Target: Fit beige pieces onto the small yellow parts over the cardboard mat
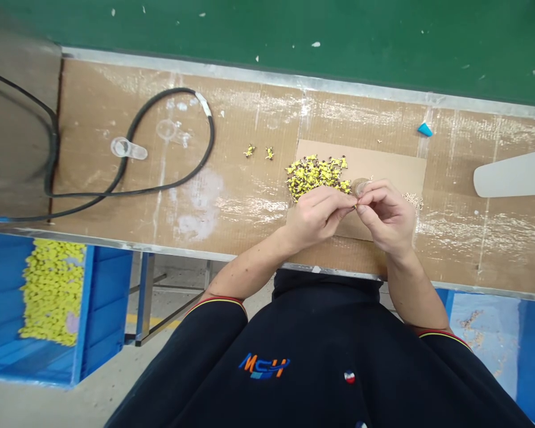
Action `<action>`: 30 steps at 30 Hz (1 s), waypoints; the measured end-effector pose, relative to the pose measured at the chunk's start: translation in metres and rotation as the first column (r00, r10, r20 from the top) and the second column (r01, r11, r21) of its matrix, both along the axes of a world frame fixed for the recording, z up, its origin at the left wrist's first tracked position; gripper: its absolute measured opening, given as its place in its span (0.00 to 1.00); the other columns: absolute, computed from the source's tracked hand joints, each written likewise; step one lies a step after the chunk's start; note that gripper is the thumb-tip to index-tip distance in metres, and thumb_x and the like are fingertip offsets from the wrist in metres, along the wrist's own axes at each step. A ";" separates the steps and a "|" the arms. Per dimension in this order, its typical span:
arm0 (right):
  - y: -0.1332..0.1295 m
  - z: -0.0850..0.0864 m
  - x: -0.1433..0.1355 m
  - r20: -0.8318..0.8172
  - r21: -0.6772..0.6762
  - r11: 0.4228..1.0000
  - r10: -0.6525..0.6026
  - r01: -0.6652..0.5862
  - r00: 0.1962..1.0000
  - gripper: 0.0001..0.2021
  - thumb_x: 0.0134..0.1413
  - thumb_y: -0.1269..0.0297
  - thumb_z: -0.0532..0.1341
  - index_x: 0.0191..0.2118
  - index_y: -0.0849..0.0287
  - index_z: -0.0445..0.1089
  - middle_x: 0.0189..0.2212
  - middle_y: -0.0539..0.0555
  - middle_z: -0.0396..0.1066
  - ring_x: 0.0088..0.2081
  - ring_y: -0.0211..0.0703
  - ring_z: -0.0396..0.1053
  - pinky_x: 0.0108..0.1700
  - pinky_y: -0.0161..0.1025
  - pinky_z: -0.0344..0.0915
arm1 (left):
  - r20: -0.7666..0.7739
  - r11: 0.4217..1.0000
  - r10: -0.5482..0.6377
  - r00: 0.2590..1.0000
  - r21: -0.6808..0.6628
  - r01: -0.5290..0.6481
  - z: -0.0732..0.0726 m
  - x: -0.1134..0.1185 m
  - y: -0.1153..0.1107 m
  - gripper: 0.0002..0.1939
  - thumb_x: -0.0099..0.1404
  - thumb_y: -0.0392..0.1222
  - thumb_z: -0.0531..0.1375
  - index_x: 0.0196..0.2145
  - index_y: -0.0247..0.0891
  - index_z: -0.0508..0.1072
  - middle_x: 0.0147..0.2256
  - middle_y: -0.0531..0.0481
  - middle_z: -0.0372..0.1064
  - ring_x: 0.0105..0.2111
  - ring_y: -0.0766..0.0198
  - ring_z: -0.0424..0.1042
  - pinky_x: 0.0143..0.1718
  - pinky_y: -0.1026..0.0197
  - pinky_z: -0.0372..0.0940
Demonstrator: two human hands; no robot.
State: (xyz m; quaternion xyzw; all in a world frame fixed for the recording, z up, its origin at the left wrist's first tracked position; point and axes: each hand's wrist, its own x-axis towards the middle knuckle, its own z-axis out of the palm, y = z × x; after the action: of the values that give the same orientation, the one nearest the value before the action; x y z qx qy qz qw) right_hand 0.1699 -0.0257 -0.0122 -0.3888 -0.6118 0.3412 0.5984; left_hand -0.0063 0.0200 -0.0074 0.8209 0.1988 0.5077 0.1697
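My left hand [317, 215] and my right hand [387, 215] meet over a sheet of cardboard [395, 169], fingertips pinched together. Between them is something tiny, mostly hidden by the fingers, so I cannot tell its kind. Just beyond my left hand lies a pile of small yellow figures with dark ends [314, 173]. A small round brownish thing [360, 185] shows behind my fingertips, partly covered. To the right of my right hand, little pale pieces [413, 200] are scattered on the cardboard.
Two yellow figures [259, 153] lie apart on the bench [249, 220]. A black cable [160, 185] loops at left around a clear plastic cup [129, 148]. A blue cone [425, 129] and a white tapered object [512, 174] are at right. Blue bins [102, 309] stand below.
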 end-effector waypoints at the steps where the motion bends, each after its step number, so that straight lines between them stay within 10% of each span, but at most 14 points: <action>1: 0.000 0.000 0.000 -0.002 -0.003 1.000 0.003 -0.003 1.000 0.08 0.63 0.79 0.65 0.40 0.59 0.72 0.38 0.50 0.70 0.42 0.31 0.70 0.42 0.31 0.67 | -0.009 1.000 0.009 1.000 0.019 -0.009 0.000 0.000 0.000 0.06 0.71 0.28 0.64 0.44 0.32 0.72 0.36 0.47 0.78 0.36 0.64 0.79 0.39 0.64 0.74; 12: 0.000 -0.001 -0.003 -0.091 0.026 1.000 -0.014 0.016 0.996 0.08 0.64 0.77 0.66 0.44 0.57 0.75 0.40 0.53 0.69 0.41 0.34 0.69 0.37 0.32 0.67 | 0.080 0.984 -0.056 0.995 -0.164 0.069 0.005 0.002 -0.002 0.07 0.71 0.28 0.65 0.45 0.33 0.74 0.37 0.47 0.77 0.37 0.69 0.77 0.42 0.67 0.73; 19: -0.003 0.001 -0.008 -0.338 0.010 0.975 0.214 -0.224 0.916 0.14 0.67 0.74 0.64 0.55 0.54 0.75 0.45 0.55 0.73 0.46 0.36 0.74 0.37 0.29 0.73 | 0.157 0.939 -0.149 0.976 -0.287 0.190 0.009 -0.007 0.004 0.08 0.72 0.35 0.67 0.47 0.41 0.76 0.49 0.44 0.72 0.51 0.63 0.74 0.51 0.56 0.76; 30: -0.003 0.006 -0.006 -0.300 0.021 0.981 0.190 -0.192 0.935 0.11 0.59 0.82 0.66 0.41 0.59 0.72 0.42 0.53 0.76 0.41 0.36 0.77 0.38 0.31 0.74 | 0.149 0.910 -0.185 0.971 -0.348 0.227 0.014 -0.012 0.002 0.12 0.72 0.45 0.68 0.51 0.45 0.74 0.52 0.43 0.70 0.56 0.58 0.73 0.59 0.48 0.74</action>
State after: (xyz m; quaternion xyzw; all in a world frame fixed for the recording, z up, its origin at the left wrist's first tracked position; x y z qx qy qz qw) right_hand 0.1635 -0.0287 -0.0059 -0.2736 -0.5472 0.4553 0.6468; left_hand -0.0180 0.0217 0.0070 0.7619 0.1913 0.4870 0.3818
